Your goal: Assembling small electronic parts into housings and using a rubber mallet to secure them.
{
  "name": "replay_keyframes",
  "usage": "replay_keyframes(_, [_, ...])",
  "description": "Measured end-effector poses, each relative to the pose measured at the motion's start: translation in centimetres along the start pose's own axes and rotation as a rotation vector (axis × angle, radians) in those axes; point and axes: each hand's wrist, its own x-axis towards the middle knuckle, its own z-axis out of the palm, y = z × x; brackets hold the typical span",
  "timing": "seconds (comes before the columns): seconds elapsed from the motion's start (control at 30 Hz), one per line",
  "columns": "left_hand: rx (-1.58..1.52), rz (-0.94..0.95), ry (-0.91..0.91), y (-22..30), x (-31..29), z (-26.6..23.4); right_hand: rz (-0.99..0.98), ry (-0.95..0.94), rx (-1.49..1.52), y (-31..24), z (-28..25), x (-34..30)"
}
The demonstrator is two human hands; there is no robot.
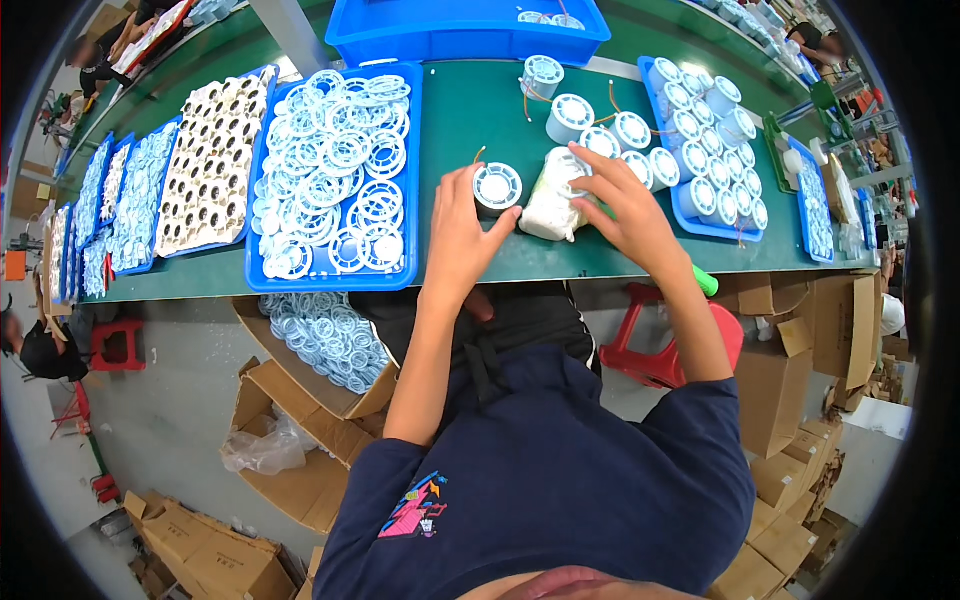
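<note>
I see the left hand (460, 222) curled around a cylinder (497, 187), right hand (628, 215) spread against the white bundle (549, 207) just rightward.

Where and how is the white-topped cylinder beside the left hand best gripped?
Probably grip the white-topped cylinder by its round wall, with the left hand from the left: it stands upright, the white bundle is close on its right, and a wire juts beyond its far edge.

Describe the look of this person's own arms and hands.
The left hand and right hand are bare, without gloves, and no watch shows at either wrist. The forearms are uncovered. Short, dark navy sleeves match the shirt, which has a pink, yellow and blue print toward its left side.
</note>
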Motion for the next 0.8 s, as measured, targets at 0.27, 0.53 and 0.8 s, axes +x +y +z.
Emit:
replay_keyframes(0.27, [0.014, -0.131, 0.097, 1.7, -1.6, 0.8, 0.158, 0.177, 0.051, -2.7, 1.1, 2.0])
replay_keyframes(0.53, [-0.046, -0.116, 0.157, 0.9, -1.6, 1.5, 0.12, 0.197, -0.001, -6.8, 6.4, 3.8])
replay_keyframes(0.8, [-0.046, -0.121, 0.177, 1.1, -1.9, 1.4, 0.149, 0.223, -0.003, -6.8, 6.9, 4.3])
